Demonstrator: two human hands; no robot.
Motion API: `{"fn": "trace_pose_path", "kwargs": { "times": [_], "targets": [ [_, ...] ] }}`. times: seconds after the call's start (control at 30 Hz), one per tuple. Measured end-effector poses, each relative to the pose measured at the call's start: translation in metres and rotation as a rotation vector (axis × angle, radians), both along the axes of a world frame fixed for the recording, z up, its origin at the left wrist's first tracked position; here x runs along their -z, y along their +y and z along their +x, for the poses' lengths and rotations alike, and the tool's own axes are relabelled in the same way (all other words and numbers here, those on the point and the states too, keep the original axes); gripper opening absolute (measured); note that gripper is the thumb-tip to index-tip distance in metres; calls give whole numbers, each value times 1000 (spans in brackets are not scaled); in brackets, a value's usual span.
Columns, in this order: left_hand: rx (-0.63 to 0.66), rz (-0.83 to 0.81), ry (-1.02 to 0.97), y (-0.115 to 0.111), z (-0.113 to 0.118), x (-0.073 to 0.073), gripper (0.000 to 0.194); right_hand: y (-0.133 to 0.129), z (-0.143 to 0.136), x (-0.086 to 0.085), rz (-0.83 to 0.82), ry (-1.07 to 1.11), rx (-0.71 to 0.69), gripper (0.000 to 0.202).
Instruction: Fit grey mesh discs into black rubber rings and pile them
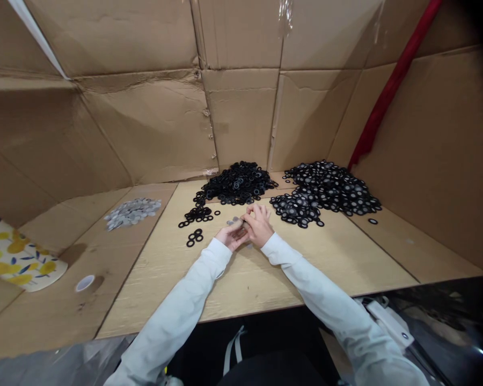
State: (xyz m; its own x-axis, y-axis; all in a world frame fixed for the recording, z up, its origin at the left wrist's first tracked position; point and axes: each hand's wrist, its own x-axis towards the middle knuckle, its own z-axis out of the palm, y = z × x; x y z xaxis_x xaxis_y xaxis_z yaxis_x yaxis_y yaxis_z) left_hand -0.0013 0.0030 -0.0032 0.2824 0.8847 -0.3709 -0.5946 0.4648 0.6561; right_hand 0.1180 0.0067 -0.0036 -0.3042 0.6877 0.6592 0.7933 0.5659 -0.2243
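Observation:
My left hand (234, 236) and my right hand (260, 225) meet over the middle of the board, fingers closed together around something small and dark, mostly hidden by the fingers. A few pale discs (232, 221) lie on the board just beyond my left hand. Left of it are a loose group of black rings (198, 214) and several separate black rings (195, 237). Behind both hands rises a big heap of black rings (239, 183). To the right of my right hand spreads a pile of black rings with pale centres (326, 190).
A pile of pale grey discs (132, 212) lies on cardboard at the left. Nearer stand a flower-patterned cylinder (22, 257) and a small white round item (85, 283). Cardboard walls (241, 118) enclose the back and sides; a red strip (394, 86) hangs at the right.

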Motion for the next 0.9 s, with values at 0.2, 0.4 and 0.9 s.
{"fn": "trace_pose_path", "kwargs": {
  "times": [0.2,0.4,0.9],
  "targets": [
    [-45,79,36,2,-3,2,10,1,3,-1,107,-90,-27,16],
    [85,84,-122,-1,-5,-3,16,2,1,-4,-66,238,-80,14],
    [-169,365,658,14,-15,0,27,19,25,-8,-127,-167,152,21]
  ]
}}
